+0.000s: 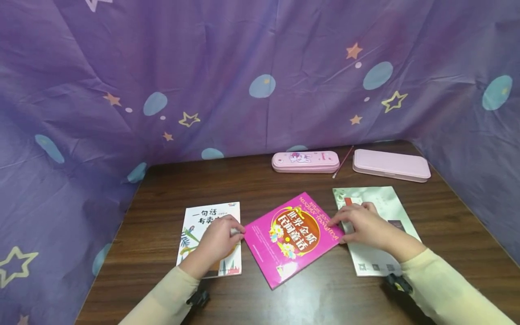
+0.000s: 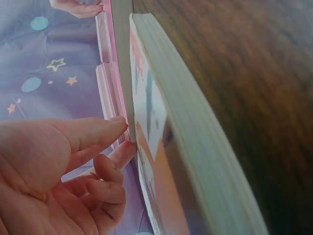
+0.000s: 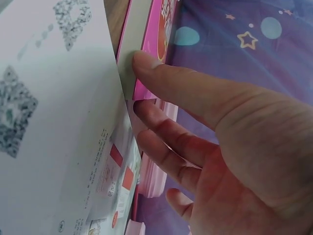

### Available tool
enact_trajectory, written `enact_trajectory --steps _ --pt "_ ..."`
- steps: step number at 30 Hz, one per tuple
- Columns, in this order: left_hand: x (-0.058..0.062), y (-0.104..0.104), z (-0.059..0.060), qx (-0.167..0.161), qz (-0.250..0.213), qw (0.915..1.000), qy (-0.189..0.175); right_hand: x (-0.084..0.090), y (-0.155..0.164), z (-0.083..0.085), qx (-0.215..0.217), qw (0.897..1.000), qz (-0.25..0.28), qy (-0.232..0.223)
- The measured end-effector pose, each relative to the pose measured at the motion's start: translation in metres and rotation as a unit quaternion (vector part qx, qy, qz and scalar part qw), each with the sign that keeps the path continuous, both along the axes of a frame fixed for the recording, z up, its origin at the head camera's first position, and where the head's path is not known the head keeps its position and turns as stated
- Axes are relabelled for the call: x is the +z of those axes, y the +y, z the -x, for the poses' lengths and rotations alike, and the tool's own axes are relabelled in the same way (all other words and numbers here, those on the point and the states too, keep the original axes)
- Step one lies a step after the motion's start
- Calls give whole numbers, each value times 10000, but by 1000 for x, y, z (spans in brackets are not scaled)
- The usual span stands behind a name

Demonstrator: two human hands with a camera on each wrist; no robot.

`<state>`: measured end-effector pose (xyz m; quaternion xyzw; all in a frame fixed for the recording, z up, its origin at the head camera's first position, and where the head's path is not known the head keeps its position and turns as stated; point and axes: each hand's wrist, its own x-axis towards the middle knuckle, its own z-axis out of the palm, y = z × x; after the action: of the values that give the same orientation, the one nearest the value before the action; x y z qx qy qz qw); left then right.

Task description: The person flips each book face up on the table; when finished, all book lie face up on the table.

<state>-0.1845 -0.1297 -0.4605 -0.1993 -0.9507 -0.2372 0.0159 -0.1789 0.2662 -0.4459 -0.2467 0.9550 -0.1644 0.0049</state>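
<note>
A magenta book (image 1: 260, 250) with a brown oval and white lettering lies turned at an angle in the middle of the table. At its left corner my left hand (image 1: 217, 241) pinches it between thumb and forefinger; the other fingers curl inward in the left wrist view. My right hand (image 1: 367, 224) holds the opposite corner, with its thumb (image 3: 156, 68) against the book's edge and fingertips around the corner. Under the left hand lies a white picture book (image 1: 191, 221), partly covered by it. Beneath the right hand is a pale green book (image 1: 367, 264) with printed square codes.
Toward the back of the wooden table (image 1: 178, 185) lie a pink pencil case (image 1: 304, 166) with a cartoon print and a plain pink case (image 1: 392, 165). A thin pink pencil (image 1: 343, 161) lies between them. A purple curtain (image 1: 227, 67) hangs behind and at both sides.
</note>
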Motion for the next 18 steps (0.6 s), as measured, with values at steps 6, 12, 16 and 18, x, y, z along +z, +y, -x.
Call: enact_trajectory --steps 6,12,16,18 --pt "0 -1 -3 -93 56 9999 4 -3 0 5 -30 10000 -19 93" --pt "1 -2 -9 -105 129 9986 -507 -6 2 13 -34 9995 34 323" --pt "1 -1 -14 -181 72 9969 -759 -8 4 19 -89 9991 60 411" --pt "1 -2 -16 -289 18 9964 -802 -9 5 22 -111 9991 103 402"
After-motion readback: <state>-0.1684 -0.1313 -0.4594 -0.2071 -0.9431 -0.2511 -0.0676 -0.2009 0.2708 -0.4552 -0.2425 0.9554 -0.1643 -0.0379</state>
